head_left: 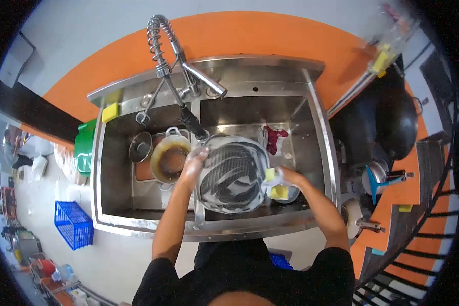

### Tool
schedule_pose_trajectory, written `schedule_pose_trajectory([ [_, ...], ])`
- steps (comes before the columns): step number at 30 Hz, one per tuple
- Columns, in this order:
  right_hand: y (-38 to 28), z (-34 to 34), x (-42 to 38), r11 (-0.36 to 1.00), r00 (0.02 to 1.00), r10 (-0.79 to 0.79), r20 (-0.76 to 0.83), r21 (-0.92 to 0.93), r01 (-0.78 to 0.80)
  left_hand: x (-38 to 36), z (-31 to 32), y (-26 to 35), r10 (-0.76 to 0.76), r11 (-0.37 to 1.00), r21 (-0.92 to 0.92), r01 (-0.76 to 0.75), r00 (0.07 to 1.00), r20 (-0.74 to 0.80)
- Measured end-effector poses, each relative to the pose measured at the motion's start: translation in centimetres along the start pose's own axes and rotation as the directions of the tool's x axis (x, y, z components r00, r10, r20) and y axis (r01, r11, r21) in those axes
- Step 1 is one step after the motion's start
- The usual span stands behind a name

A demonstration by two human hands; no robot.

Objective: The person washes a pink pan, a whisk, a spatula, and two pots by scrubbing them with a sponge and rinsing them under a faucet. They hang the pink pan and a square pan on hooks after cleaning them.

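A round dark pan [229, 176] with a ridged surface, streaked with white suds, sits tilted over the right basin. My left hand [195, 162] grips its left rim. At the pan's right edge, my right hand [286, 179] is closed around a foamy yellow sponge [279, 192]. Part of another round vessel shows beneath that hand. Behind the pan, a whisk [262, 136] and a dark red cloth [275, 138] lie in the basin. In the left basin stand a two-handled pot [160, 153] with brown residue and a small metal bowl [141, 147].
A spring-neck faucet [188, 76] rises behind the sinks, its spray head hanging over the divider. Another yellow sponge [110, 112] sits on the left rear corner. A blue crate [73, 224] stands on the floor at left. A large wok [398, 125] and pans are at right.
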State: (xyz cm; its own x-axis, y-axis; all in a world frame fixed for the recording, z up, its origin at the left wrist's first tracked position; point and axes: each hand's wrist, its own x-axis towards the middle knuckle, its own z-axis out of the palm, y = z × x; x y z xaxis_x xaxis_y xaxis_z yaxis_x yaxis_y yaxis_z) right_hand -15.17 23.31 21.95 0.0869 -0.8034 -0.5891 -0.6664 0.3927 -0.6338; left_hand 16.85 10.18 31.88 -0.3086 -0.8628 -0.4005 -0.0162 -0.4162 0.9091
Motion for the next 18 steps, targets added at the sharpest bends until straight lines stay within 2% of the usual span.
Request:
schedule_pose_trajectory([
  [2,2.6,0.5,0.1,0.993,0.992,0.120,0.041,-0.007,-0.119,2.5,0.0,-0.6,-0.164,0.980,0.135,0.148,0.980,0.113],
  [3,3.7,0.9,-0.2,0.880,0.966,0.005,0.260,0.457,-0.127,4.1,-0.6,-2.8,-0.182,0.977,0.127,0.173,0.981,0.067],
  [4,4.4,1.1,-0.7,0.559,0.902,-0.185,0.391,0.797,-0.231,4.4,-1.1,-4.7,-0.193,0.976,0.115,0.187,0.980,0.046],
  [5,5.0,1.0,-1.0,0.568,0.894,-0.189,0.407,0.788,-0.239,4.5,-1.3,-5.7,-0.171,0.981,0.116,0.158,0.979,0.113],
  [6,5.6,0.9,-1.3,0.685,0.901,-0.168,0.399,0.705,-0.184,4.6,-1.3,-6.7,-0.146,0.985,0.118,0.126,0.972,0.182],
  [7,5.9,1.1,-1.3,0.739,0.903,-0.165,0.397,0.656,-0.154,0.7,1.0,-0.4,-0.204,0.934,0.329,0.139,0.963,0.175],
  [8,6.2,1.3,-1.3,0.789,0.904,-0.162,0.395,0.602,-0.122,0.0,0.3,-1.3,-0.098,0.953,0.301,0.022,0.966,0.241],
  [9,6.5,1.7,-1.1,0.803,0.952,-0.009,0.304,0.570,-0.174,-1.0,-0.6,-2.2,-0.069,0.985,0.167,0.036,0.978,0.198],
  [10,5.9,2.1,-1.0,0.757,0.964,0.106,0.242,0.610,-0.236,-1.8,-1.8,-3.0,-0.046,0.999,0.029,0.042,0.987,0.153],
  [11,5.0,2.4,-1.0,0.699,0.960,0.220,0.176,0.658,-0.280,-2.3,-3.4,-3.7,-0.050,0.998,0.031,0.046,0.989,0.141],
  [13,6.5,5.2,2.0,0.676,0.968,0.188,0.166,0.693,-0.250,-2.5,-7.3,-5.2,-0.136,0.964,-0.246,0.098,0.981,-0.140],
  [14,9.0,7.7,4.5,0.652,0.975,0.165,0.148,0.725,-0.221,-2.0,-9.0,-6.8,-0.215,0.947,-0.296,0.128,0.934,-0.285],
  [15,15.5,12.6,9.8,0.910,0.982,0.094,-0.166,0.415,-0.017,-1.1,-10.8,-8.9,-0.290,0.926,-0.351,0.141,0.861,-0.419],
  [16,11.7,12.2,10.5,0.875,0.978,0.141,-0.152,0.481,-0.051,0.2,-13.3,-12.2,-0.438,0.854,-0.474,0.216,0.789,-0.430],
  [17,9.6,12.9,11.7,0.883,0.968,0.202,-0.149,0.455,-0.114,1.5,-15.5,-15.9,-0.577,0.758,-0.594,0.270,0.702,-0.418],
  [18,8.3,13.3,13.0,0.886,0.953,0.261,-0.151,0.429,-0.175,2.8,-16.8,-18.9,-0.573,0.760,-0.595,0.261,0.701,-0.425],
])
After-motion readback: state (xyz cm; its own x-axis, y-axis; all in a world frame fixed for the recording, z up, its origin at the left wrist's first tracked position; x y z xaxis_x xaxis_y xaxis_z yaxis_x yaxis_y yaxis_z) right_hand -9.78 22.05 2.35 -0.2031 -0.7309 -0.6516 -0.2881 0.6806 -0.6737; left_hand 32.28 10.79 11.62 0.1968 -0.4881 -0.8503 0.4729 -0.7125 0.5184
